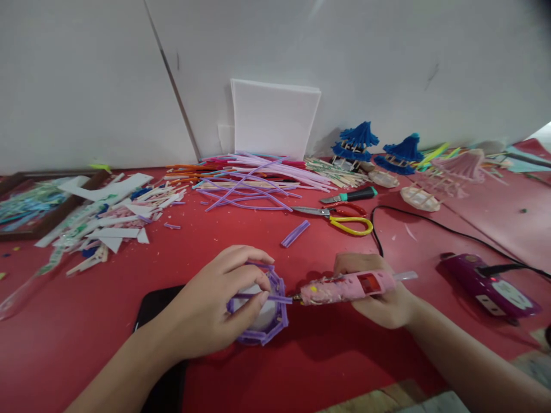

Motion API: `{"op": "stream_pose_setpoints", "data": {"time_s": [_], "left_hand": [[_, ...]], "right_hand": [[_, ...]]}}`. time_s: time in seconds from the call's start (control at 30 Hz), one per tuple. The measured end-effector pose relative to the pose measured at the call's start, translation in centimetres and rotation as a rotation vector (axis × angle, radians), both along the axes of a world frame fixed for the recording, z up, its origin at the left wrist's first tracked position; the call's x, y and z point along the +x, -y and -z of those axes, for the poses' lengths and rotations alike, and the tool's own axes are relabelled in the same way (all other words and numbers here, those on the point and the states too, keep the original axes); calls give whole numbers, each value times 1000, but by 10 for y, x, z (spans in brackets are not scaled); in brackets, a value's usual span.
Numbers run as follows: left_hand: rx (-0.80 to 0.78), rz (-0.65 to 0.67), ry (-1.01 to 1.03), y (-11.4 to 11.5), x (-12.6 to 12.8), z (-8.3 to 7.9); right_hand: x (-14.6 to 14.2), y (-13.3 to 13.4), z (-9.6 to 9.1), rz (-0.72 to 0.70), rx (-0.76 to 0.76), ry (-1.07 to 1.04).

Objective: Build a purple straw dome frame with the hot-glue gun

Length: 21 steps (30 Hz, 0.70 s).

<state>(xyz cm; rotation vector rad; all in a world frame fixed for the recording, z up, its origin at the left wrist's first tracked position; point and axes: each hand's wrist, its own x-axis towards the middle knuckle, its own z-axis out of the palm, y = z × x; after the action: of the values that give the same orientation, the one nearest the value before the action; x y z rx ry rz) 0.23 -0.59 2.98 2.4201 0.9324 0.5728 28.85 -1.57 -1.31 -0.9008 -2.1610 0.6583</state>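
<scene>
My left hand (219, 304) pinches a short purple pipe cleaner (279, 299) between thumb and finger. Beneath those fingers sits a ring-shaped frame (282, 321) edged in purple pipe cleaner, with a whitish middle; the hand covers its left part. Wrapped around a pink glue gun (340, 288) is my right hand (374, 292). The gun's nozzle meets or nearly meets the strip's right end, and a clear glue stick (406, 276) pokes from its back. A few short purple pieces (295, 234) lie just beyond on the red table.
Scissors (350, 223) and a utility knife (353, 195) lie ahead, before bundled pipe cleaners (258, 178). Left is a scrap pile (120, 221); a black phone (163, 378) lies under my left forearm. At right are a purple power strip (491, 287), its cord, and blue-roofed models (400, 154).
</scene>
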Motion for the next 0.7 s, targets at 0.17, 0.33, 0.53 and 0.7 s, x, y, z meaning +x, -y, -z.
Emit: {"op": "stream_pose_setpoints", "data": {"time_s": [0.17, 0.33, 0.53, 0.7], "left_hand": [[4, 23, -44, -1, -1, -1], [13, 18, -34, 0, -2, -1], [19, -2, -43, 0, 0, 0], [15, -18, -43, 0, 1, 0]], "right_hand": [[3, -1, -4, -1, -67, 48], [7, -2, -6, 17, -77, 58], [8, -3, -8, 5, -78, 66], [11, -5, -8, -10, -81, 50]]}}
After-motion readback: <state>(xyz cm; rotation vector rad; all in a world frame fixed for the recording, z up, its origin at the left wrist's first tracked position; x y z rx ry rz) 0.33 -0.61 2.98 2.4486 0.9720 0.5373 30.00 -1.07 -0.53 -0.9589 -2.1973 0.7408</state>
